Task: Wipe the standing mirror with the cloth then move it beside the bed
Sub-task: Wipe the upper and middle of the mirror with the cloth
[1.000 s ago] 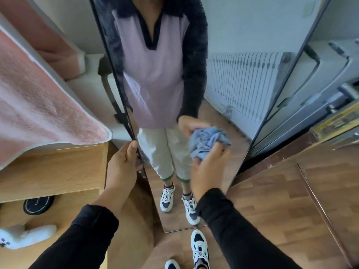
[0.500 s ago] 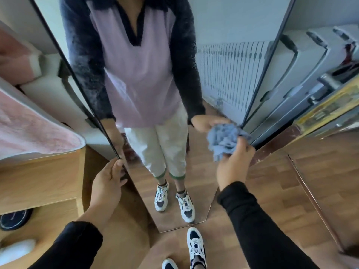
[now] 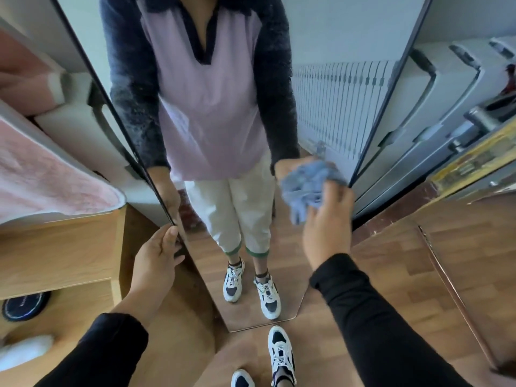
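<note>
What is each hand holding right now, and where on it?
The right hand grips the bunched blue cloth at its lower part; the left hand holds the standing mirror by its left edge.

Bed [image 3: 55,247] crowds mirror [image 3: 321,93] left (right floor [image 3: 405,275] open).

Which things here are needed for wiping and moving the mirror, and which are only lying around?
Needed for the job:
standing mirror
blue cloth, bunched in the right hand
left hand, holding the mirror's left edge
bed

Only lying around:
pink blanket
round black disc
white slipper
radiator
</note>
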The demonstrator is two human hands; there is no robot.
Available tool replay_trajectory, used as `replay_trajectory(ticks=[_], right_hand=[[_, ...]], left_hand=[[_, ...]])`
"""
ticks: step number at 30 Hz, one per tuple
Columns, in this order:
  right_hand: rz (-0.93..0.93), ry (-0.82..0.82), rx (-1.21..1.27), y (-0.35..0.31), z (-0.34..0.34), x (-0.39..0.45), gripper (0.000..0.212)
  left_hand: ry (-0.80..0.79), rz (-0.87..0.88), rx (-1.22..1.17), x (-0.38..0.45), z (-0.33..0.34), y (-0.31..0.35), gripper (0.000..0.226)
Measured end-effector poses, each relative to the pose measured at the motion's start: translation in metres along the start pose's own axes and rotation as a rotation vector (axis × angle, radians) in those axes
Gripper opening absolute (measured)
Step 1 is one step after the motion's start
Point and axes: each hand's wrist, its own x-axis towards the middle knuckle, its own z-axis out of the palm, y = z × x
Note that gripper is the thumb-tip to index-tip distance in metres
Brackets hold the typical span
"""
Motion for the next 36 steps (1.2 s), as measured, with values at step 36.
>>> replay_trajectory(ticks=[36], right_hand=[[-0.176,-0.337,-0.007,-0.018,0.094,-0.084,0.040]], left_hand=[[0.184,-0.104,-0.179,-0.007,0.037,-0.050,0.033]])
